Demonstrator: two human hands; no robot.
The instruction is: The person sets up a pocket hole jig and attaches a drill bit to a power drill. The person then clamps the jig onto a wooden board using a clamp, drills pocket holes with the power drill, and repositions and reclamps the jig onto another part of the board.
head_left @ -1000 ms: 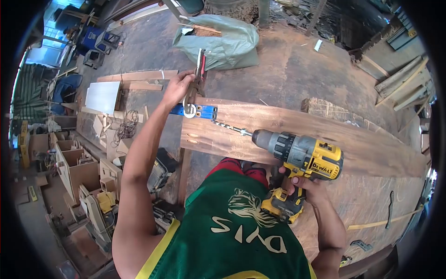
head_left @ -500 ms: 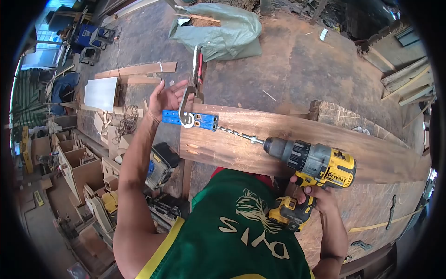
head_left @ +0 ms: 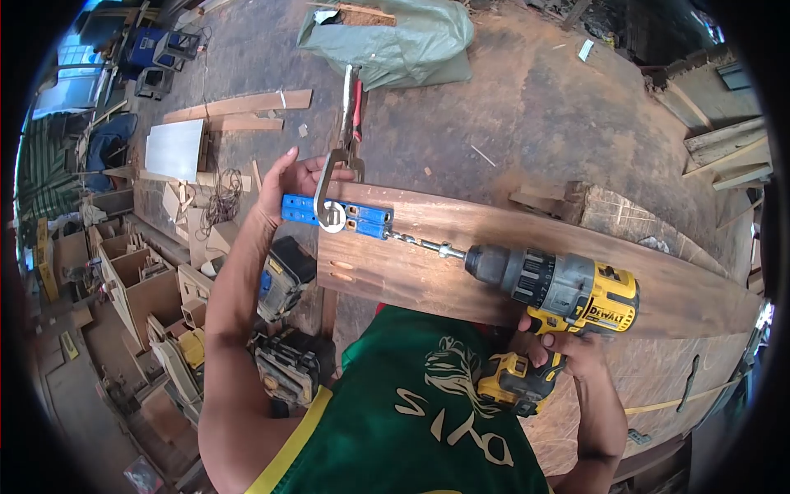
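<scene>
My right hand [head_left: 568,350] is wrapped round the handle of a yellow and black cordless drill [head_left: 568,288]. Its long drill bit [head_left: 420,244] points left, with the tip at the right end of a blue pocket-hole jig [head_left: 362,217]. A locking clamp [head_left: 329,177] with a red lever presses its round pad onto the jig, on top of a brown wooden board [head_left: 461,218]. My left hand [head_left: 288,181] is at the board's left end beside jig and clamp, thumb raised and fingers stretched towards the clamp; the fingertips are partly hidden behind it.
Two oblong pocket holes show near the board's left end. A green plastic sack [head_left: 411,41] lies beyond the clamp. Wood strips [head_left: 247,105] and a white panel [head_left: 174,150] are at the left. Below my left arm sit tool cases [head_left: 288,276] and wooden boxes [head_left: 136,284].
My left hand's fingers have drawn in closer behind the clamp. The drill stays at the jig with its bit in nearly the same place; the view has shifted slightly.
</scene>
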